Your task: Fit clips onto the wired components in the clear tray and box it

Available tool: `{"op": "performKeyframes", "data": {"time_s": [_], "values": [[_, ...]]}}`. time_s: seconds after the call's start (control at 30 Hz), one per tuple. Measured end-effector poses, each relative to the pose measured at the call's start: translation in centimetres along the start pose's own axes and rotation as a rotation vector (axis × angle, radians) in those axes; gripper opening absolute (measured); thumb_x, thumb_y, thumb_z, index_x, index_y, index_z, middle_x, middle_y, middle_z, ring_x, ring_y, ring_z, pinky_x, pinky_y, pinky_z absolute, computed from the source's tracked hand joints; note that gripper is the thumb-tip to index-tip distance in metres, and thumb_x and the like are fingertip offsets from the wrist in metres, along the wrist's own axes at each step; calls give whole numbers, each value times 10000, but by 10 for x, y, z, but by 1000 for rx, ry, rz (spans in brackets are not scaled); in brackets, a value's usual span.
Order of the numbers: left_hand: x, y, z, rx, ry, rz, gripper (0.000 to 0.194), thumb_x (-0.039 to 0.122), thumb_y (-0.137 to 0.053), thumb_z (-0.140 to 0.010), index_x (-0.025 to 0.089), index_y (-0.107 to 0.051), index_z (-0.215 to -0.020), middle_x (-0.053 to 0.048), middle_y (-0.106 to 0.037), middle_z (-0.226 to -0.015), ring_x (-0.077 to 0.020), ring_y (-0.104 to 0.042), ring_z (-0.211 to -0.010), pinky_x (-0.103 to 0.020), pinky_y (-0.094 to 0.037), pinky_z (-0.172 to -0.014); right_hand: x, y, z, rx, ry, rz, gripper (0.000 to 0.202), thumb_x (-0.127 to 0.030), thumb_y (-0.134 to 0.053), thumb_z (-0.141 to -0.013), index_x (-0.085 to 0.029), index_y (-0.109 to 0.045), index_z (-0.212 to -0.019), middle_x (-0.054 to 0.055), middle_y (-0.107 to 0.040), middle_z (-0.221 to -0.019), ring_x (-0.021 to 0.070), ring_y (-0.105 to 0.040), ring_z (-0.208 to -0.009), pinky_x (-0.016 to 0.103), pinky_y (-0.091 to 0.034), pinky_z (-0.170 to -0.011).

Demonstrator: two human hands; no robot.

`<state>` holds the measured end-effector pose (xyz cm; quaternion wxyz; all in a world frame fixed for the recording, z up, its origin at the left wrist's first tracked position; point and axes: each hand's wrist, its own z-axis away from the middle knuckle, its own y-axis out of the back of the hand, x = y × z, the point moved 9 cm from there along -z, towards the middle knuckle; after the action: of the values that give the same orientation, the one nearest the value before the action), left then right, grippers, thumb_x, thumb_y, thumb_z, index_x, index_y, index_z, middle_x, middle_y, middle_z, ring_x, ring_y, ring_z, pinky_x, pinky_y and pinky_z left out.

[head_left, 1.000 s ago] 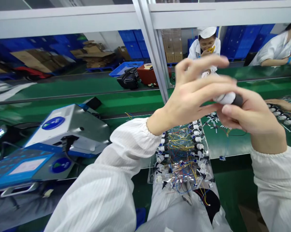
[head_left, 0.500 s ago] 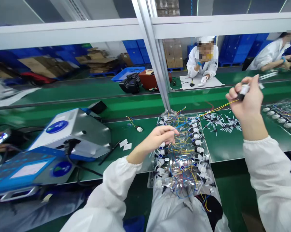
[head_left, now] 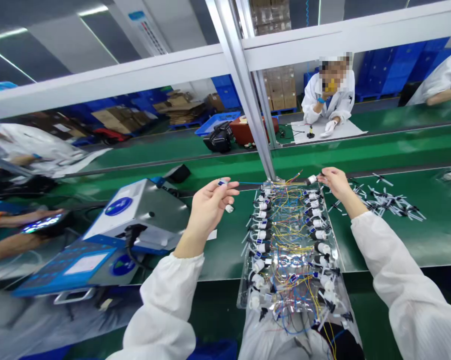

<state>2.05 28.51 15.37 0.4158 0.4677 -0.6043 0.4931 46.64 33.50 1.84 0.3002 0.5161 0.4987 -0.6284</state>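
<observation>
Motors (head_left: 320, 235) line the tray's (head_left: 242, 296) sides; at its far-right corner, the right hand (head_left: 336, 184) pinches one more, not yet released; the left hand (head_left: 210, 201) pinches a tab (head_left: 222, 183).

Single head-worn view, facing forward and angled down across the smooth green workbench (head_left: 229, 255).
We look out from the wearer's own eye level, so the left white cloth sleeve (head_left: 165, 300) and the right white cloth sleeve (head_left: 390, 265) enter from below and reach away from us. The white-clothed lap (head_left: 261, 337) sits nearest, at the bottom edge; we see the clear plastic tray (head_left: 242, 295) steeply from above, stretching forward. Our angle is wide and rolled sideways: the silver metal post (head_left: 247, 95) leans, the long white beam (head_left: 135, 76) slants, and stacked brown cardboard boxes (head_left: 280, 90) stand far beyond.
</observation>
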Motion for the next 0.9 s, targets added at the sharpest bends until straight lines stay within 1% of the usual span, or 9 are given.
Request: {"op": "performKeyframes", "data": {"time_s": [0.13, 0.23, 0.33, 0.43, 0.53, 0.6, 0.7, 0.8, 0.9], "values": [[8, -26, -24, -13, -206, -212, 340, 403, -784, -896, 141, -768, -1112, -34, -686, -788, -100, -606, -637, -204, -482, -572, 29, 15, -2, 17, 38, 83, 370, -449, -916, -659, -200, -682, -801, 10, -713, -734, 177, -682, -717, 353, -572, -730], [13, -68, -48, -20, -373, -243, 323, 432, -754, -921, 153, -777, -1083, -71, -734, -958, -131, -690, -818, -213, -555, -710, 32, 33, -1, 82, 124, 175, 301, -409, -895, -663, -194, -727, -790, 43, -750, -820, 184, -668, -757, 345, -552, -747], [7, -122, -71, -95, -449, -24, 370, 476, -716, -949, 182, -756, -1170, -101, -741, -1154, -196, -725, -1083, -288, -596, -926, 33, 43, 2, 105, 170, 310, 278, -405, -853, -682, -191, -750, -827, 52, -756, -832, 190, -649, -743, 354, -540, -754], [-25, -180, -85, -215, -402, 30, 441, 478, -701, -963, 197, -718, -1303, -108, -730, -1177, -182, -739, -1005, -319, -603, -932, 34, 47, 7, 149, 181, 273, 351, -405, -853, -672, -195, -726, -923, 34, -739, -817, 190, -666, -747, 351, -548, -770], [-85, -225, -85, -354, -293, -110, 462, 428, -741, -935, 145, -732, -1300, -128, -723, -1104, -152, -716, -832, -295, -595, -812, 31, 42, 13, 181, 221, 181, 340, -404, -859, -696, -189, -704, -907, 47, -740, -885, 195, -709, -844, 355, -560, -874], [-132, -238, -81, -405, -193, -177, 433, 407, -768, -906, 105, -767, -1216, -146, -717, -1077, -161, -714, -821, -288, -586, -777, 29, 34, 17, 153, 240, 137, 324, -413, -841, -741, -190, -706, -934, 57, -743, -945, 194, -728, -882, 362, -560, -931], [-186, -240, -74, -429, -141, -284, 360, 359, -822, -843, 109, -810, -1103, -152, -726, -1071, -174, -714, -867, -301, -582, -829, 29, 23, 21, 106, 232, 51, 392, -402, -845, -750, -223, -680, -1058, 38, -737, -977, 183, -732, -863, 363, -576, -921], [-216, -236, -69, -446, -78, -263, 393, 347, -849, -812, 108, -809, -1121, -169, -768, -1108, -196, -723, -922, -336, -580, -908, 34, 16, 23, 75, 205, 45, 372, -412, -861, -733, -227, -697, -1011, 38, -741, -969, 178, -710, -864, 348, -574, -896], [-228, -234, -68, -451, 28, -161, 465, 397, -869, -789, 92, -800, -1133, -184, -790, -1123, -223, -742, -926, -365, -590, -913, 37, 12, 25, 60, 185, 91, 306, -450, -839, -753, -216, -737, -922, 44, -753, -950, 175, -683, -865, 329, -556, -875]]}}
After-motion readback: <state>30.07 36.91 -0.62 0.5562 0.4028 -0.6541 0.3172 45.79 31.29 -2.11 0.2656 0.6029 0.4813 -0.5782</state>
